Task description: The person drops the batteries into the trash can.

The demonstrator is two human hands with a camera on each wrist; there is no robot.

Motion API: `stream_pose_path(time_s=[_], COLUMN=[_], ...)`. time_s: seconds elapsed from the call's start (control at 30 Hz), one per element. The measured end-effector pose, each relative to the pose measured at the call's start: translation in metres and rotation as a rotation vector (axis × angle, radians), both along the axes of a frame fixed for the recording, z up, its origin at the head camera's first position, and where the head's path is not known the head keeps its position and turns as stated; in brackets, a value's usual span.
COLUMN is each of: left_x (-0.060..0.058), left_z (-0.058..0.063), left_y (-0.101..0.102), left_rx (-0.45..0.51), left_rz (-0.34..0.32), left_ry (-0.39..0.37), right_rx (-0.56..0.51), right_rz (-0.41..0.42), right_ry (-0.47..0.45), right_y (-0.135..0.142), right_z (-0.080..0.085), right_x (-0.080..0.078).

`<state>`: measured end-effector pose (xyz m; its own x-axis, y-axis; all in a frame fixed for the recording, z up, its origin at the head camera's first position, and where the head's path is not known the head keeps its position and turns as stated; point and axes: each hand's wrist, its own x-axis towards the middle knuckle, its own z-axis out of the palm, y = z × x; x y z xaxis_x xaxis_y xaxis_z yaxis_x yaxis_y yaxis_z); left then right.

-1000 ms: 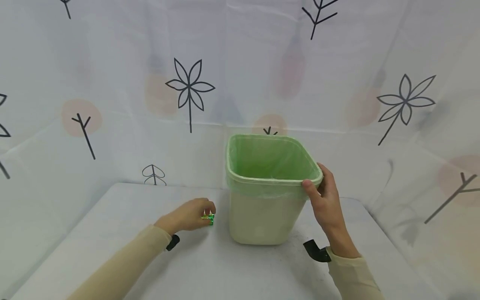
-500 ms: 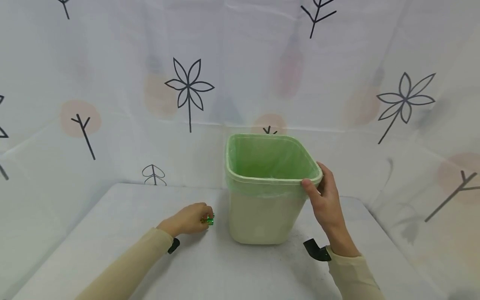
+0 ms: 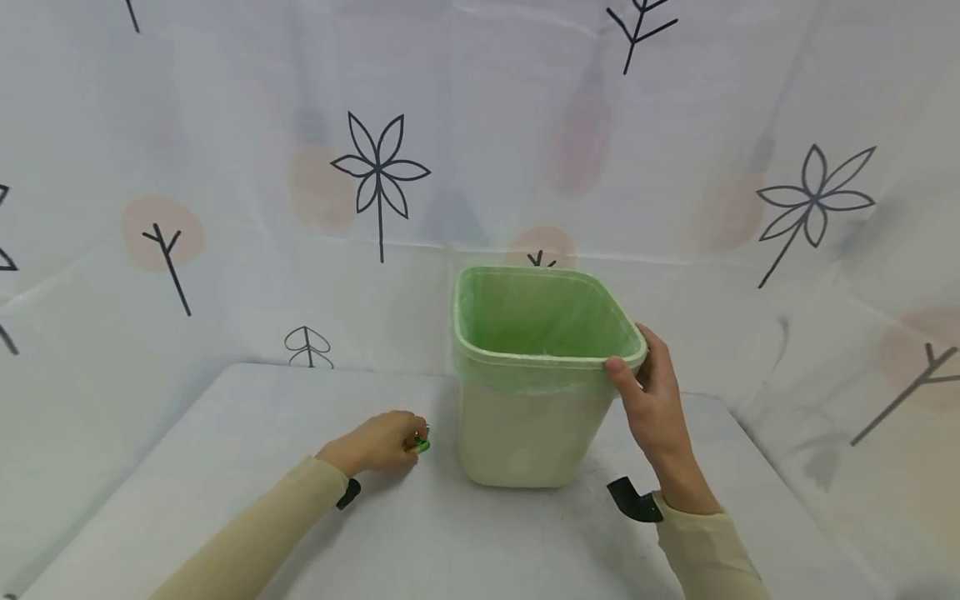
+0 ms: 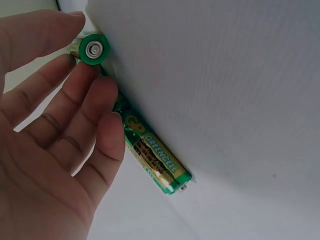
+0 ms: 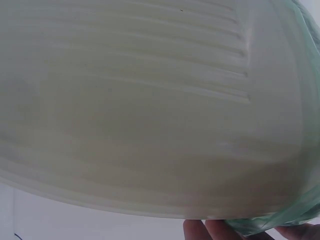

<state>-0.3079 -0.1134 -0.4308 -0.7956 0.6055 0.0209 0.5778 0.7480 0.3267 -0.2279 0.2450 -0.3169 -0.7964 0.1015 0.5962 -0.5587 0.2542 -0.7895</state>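
Note:
In the left wrist view, the thumb and fingertips of my left hand (image 3: 378,442) pinch a green battery (image 4: 94,49), its metal end facing the camera. Beneath the other fingertips a second battery (image 4: 157,160), green and gold with GP Greencell lettering, lies at the white tabletop. Only a bit of green shows past the fingers in the head view, left of the bin. My right hand (image 3: 654,417) grips the near right corner of the rim of a pale waste bin (image 3: 525,437), thumb on the front and fingers behind. A thin green bag (image 3: 540,382) lines the bin and folds over its rim.
The bin stands upright on a white-covered table (image 3: 480,542). Behind it hangs a white cloth (image 3: 465,108) printed with plants and pale blots. A black wrist mount (image 3: 633,502) sits on the right arm, another (image 3: 349,493) on the left.
My left hand has come down to the tabletop with the battery, and less of the green shows past its fingers. The right hand and the bin have stayed put.

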Motion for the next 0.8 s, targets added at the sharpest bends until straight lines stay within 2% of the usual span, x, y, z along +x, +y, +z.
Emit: stream_pose_path(time_s=[0.3,0.47,0.8], left_x=[0.0028,0.0041,0.0044], left_z=[-0.0005,-0.0007,-0.0016], left_y=[0.0036,0.0043,0.0043], left_rx=[0.035,0.068,0.072], left_rz=[-0.048,-0.046,-0.037], left_ry=[-0.027,-0.06,-0.081], right_rx=[0.006,0.002,0.012], right_rz=[-0.01,-0.009,-0.018], right_ry=[-0.01,-0.014,-0.025], right_y=[0.0002,0.0,-0.0001], right_z=[0.0001,0.0007,0.0013], right_x=[0.0004,0.0006,0.0013])
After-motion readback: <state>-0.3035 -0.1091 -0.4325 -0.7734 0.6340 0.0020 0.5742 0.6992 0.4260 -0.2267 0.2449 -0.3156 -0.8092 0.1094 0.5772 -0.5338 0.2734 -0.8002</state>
